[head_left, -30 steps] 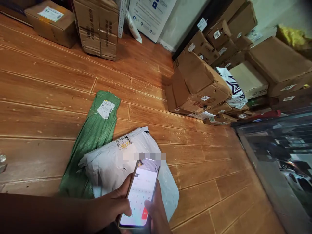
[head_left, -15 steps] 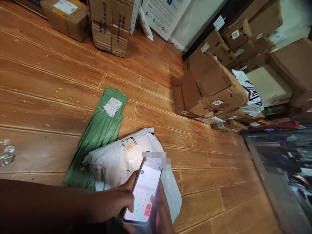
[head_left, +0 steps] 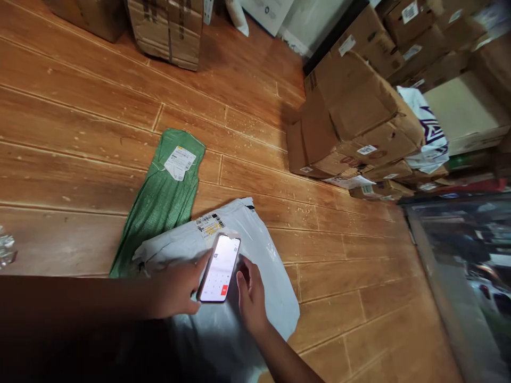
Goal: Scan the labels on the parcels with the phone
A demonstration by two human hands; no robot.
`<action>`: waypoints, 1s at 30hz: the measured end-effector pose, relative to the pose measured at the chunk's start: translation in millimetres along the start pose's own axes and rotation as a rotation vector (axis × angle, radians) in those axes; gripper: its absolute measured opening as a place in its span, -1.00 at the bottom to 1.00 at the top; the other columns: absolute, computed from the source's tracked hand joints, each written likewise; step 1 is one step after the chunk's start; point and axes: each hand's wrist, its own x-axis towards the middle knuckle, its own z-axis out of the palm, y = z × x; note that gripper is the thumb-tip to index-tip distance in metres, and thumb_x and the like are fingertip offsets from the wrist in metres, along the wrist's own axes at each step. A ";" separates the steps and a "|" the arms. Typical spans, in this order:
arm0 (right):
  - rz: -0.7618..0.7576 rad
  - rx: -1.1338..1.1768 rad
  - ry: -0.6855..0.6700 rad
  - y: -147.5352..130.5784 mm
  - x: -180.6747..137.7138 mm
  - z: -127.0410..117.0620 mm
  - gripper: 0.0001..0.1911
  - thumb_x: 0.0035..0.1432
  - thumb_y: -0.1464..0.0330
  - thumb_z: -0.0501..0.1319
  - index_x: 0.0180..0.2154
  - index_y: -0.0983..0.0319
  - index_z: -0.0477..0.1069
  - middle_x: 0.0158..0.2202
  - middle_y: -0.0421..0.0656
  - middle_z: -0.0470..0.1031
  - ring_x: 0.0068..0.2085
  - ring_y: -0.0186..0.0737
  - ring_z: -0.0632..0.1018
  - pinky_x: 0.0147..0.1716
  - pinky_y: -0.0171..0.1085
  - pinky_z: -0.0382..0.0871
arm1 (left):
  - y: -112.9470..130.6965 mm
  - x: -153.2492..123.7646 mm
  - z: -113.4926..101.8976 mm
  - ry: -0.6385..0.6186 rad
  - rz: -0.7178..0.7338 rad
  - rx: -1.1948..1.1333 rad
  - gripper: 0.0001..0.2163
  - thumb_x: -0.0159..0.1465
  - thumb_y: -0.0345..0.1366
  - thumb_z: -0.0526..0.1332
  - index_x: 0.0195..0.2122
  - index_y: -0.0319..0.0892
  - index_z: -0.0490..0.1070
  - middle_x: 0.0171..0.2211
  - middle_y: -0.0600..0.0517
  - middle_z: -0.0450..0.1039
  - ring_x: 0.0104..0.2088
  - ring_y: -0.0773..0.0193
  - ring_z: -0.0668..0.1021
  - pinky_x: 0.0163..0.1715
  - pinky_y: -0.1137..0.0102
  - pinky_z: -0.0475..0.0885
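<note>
A lit smartphone [head_left: 220, 270] with a number keypad on its screen is over a white plastic mailer bag [head_left: 275, 287]. My left hand [head_left: 183, 287] is closed at the phone's left edge, its thumb by the lower corner. Just right of the phone, my right hand [head_left: 251, 295] holds nothing, its thumb and forefinger apart. A printed label [head_left: 209, 225] is stuck near the bag's upper edge. Partly beneath the white bag lies a green woven sack [head_left: 159, 205] with a white shipping label [head_left: 179, 163].
Brown cartons [head_left: 359, 122] are stacked at the right, with a patterned white bag [head_left: 425, 133] among them. A tall carton [head_left: 167, 32] stands at the upper left on the wood-look floor [head_left: 72, 175]. Crumpled clear plastic [head_left: 6, 247] lies at the left edge.
The phone has moved up and left, down toward the white bag. My right hand has come off the phone, while my left hand stays at its edge. The camera view has shifted.
</note>
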 end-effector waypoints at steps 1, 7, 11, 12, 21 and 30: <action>-0.096 -0.076 0.014 3.2 -4.9 -1.7 -0.59 0.29 0.25 0.08 0.14 0.19 0.25 0.00 0.01 0.42 0.00 -0.06 0.46 -0.01 -0.04 0.38 | -2.6 -2.1 1.3 0.001 -0.017 0.027 -0.05 -0.03 -0.39 0.23 0.37 -0.19 -0.24 -0.38 0.10 0.50 -0.35 0.16 0.53 -0.36 0.40 0.32; -0.719 -0.527 -0.130 13.3 -24.3 3.6 -0.43 0.17 0.33 0.16 0.22 0.16 0.23 -0.09 0.01 0.32 -0.11 -0.01 0.38 -0.20 -0.05 0.37 | -9.5 -5.5 5.3 -0.104 -0.053 0.093 -0.01 -0.01 -0.41 0.21 0.37 -0.18 -0.41 -0.29 0.06 0.46 -0.34 0.23 0.52 -0.33 0.40 0.34; -0.741 -0.626 -0.137 12.1 -25.9 12.8 -0.42 0.17 0.27 0.15 0.23 0.19 0.23 -0.06 0.06 0.30 -0.10 0.03 0.35 -0.21 -0.04 0.33 | -15.4 -3.6 10.4 -0.081 -0.012 0.103 -0.01 0.00 -0.41 0.18 0.36 -0.14 -0.48 -0.33 0.09 0.45 -0.37 0.23 0.52 -0.34 0.39 0.35; -0.737 -0.637 -0.136 11.7 -25.8 13.6 -0.41 0.16 0.25 0.15 0.23 0.19 0.23 -0.05 0.06 0.30 -0.11 0.04 0.35 -0.22 -0.03 0.32 | -17.7 -3.4 11.9 -0.075 0.002 0.099 -0.01 0.00 -0.40 0.18 0.35 -0.12 -0.48 -0.34 0.10 0.44 -0.37 0.22 0.52 -0.34 0.38 0.35; -0.624 -0.620 -0.032 12.9 -28.2 5.1 -0.48 0.16 0.30 0.16 0.17 0.19 0.30 -0.04 0.03 0.25 -0.08 0.01 0.32 -0.18 -0.05 0.31 | -21.3 -4.2 12.2 -0.059 0.027 0.068 0.00 0.02 -0.41 0.18 0.35 -0.07 -0.52 -0.35 0.12 0.41 -0.38 0.25 0.51 -0.37 0.41 0.33; -0.492 -0.529 -0.049 19.2 -31.2 7.4 -0.18 0.18 0.18 0.16 0.36 0.22 -0.13 -0.02 0.09 0.22 -0.06 0.08 0.36 -0.18 0.04 0.42 | -29.4 -5.0 17.2 -0.045 0.065 0.063 -0.05 0.05 -0.40 0.16 0.35 -0.06 -0.49 -0.34 0.12 0.38 -0.36 0.23 0.49 -0.34 0.38 0.33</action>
